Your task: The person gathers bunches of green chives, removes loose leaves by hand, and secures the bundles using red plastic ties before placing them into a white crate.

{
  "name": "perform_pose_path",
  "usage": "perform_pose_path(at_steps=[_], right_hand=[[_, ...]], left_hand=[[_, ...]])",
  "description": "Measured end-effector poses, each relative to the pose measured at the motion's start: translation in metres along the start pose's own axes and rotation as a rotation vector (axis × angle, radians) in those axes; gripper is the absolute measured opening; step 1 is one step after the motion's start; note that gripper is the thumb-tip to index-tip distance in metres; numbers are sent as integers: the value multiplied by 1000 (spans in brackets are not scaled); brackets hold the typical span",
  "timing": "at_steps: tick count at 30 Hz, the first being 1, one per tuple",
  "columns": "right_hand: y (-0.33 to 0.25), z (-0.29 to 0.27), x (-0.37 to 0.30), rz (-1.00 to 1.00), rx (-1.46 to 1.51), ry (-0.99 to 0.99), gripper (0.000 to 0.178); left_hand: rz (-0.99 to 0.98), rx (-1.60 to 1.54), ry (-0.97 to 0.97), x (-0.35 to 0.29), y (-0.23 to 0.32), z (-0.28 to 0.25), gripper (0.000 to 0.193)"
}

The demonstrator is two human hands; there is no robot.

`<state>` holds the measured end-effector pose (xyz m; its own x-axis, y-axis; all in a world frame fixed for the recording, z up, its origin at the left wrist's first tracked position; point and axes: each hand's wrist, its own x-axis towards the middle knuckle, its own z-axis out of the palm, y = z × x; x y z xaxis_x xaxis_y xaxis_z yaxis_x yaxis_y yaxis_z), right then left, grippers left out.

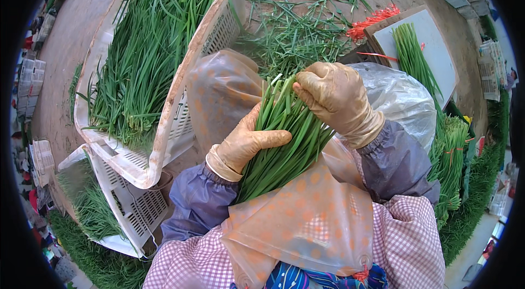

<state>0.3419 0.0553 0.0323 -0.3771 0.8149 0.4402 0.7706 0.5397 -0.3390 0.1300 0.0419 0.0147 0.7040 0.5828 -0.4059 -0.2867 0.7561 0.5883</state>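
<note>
A bunch of garlic chives (290, 149) lies slantwise over my lap, its pale cut ends pointing up and away from me. My left hand (243, 144), in a tan rubber glove, is wrapped round the bunch from the left, thumb across the front. At the pale ends my right hand (339, 97), gloved alike, has its fingers curled in and pinches at the stalks; its fingertips are partly hidden. Under the bunch, a clear plastic apron with orange dots (301, 218) covers my lap.
To the left stands a large white crate (180, 70) full of chives, with a smaller crate (131, 207) below it. Trimmed leaves (295, 32) litter the floor ahead. At right are red ties (374, 21), a board (445, 42) bearing a chive bunch, and tied bunches (451, 152).
</note>
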Motion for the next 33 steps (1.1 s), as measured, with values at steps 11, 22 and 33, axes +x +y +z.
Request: perform_pose_path(at_steps=[11, 22, 33], right_hand=[[18, 19, 4, 21, -107, 216, 14], [-34, -24, 9, 174, 116, -108, 22], [48, -20, 17, 449, -51, 206, 5]], left_hand=[[8, 11, 40, 2, -6, -4, 58], [29, -19, 22, 1, -4, 0, 63], [45, -44, -5, 0, -8, -2, 66]])
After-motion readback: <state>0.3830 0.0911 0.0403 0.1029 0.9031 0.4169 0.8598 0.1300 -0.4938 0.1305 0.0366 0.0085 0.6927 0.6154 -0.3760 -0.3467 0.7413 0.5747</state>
